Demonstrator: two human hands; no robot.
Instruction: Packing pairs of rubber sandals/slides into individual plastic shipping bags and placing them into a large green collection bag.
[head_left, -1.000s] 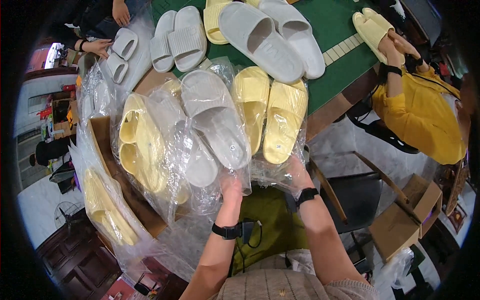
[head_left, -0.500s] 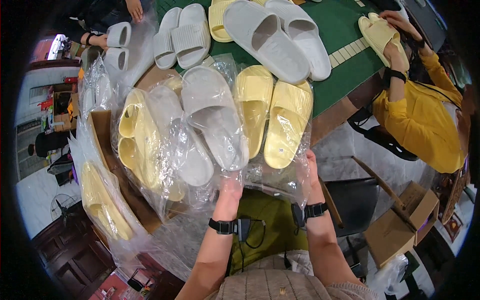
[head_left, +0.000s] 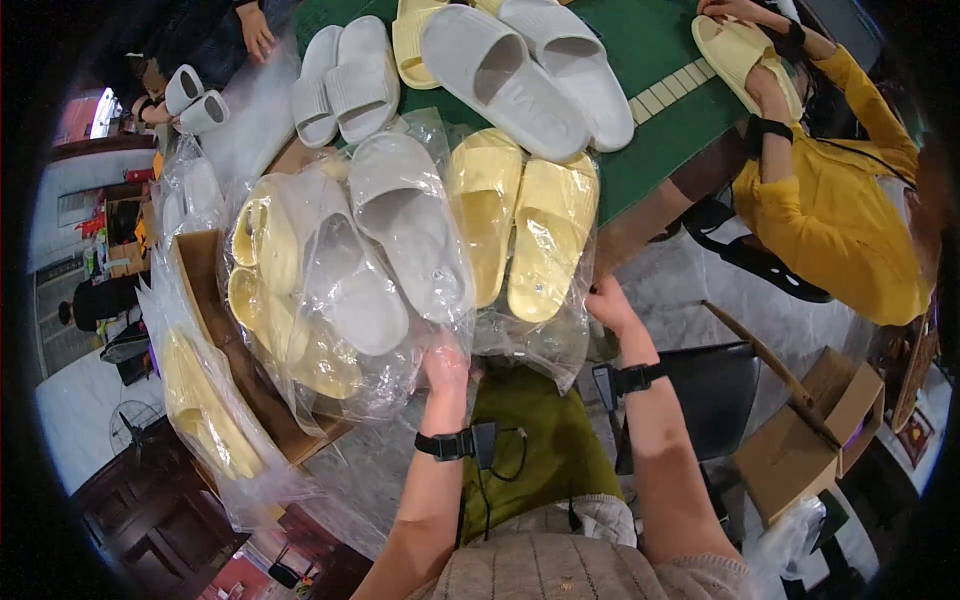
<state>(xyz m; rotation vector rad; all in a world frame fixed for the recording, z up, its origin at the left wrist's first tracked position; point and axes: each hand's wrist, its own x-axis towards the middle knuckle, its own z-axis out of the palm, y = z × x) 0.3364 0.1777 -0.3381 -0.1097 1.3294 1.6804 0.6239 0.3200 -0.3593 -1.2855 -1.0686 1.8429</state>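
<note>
A clear plastic bag (head_left: 530, 340) lies around a pair of yellow slide slippers (head_left: 552, 240) at the table's near edge. My right hand (head_left: 614, 306) has its fingers curled closed at the right edge of that bag, pinching the film. Just left, a pair of grey slide slippers (head_left: 425, 250) sits in clear plastic, one partly over the other. My left hand (head_left: 445, 362) is at the lower end of the grey pair, with film over it; its fingers are hidden. More bagged yellow slippers (head_left: 268, 265) lie to the left of the grey pair.
An open cardboard box (head_left: 215, 300) stands at left, with a bagged yellow slipper (head_left: 195, 400) against it. Loose grey slippers (head_left: 505, 75) lie on the green table (head_left: 660, 140). A person in yellow (head_left: 830, 220) handles a yellow slipper at right; another holds small grey slippers (head_left: 200, 105).
The view has shifted slightly. My right hand has moved from behind the yellow pair's bag to its right edge, fingers now curled. The co-worker at far left has moved the grey slippers away leftward.
</note>
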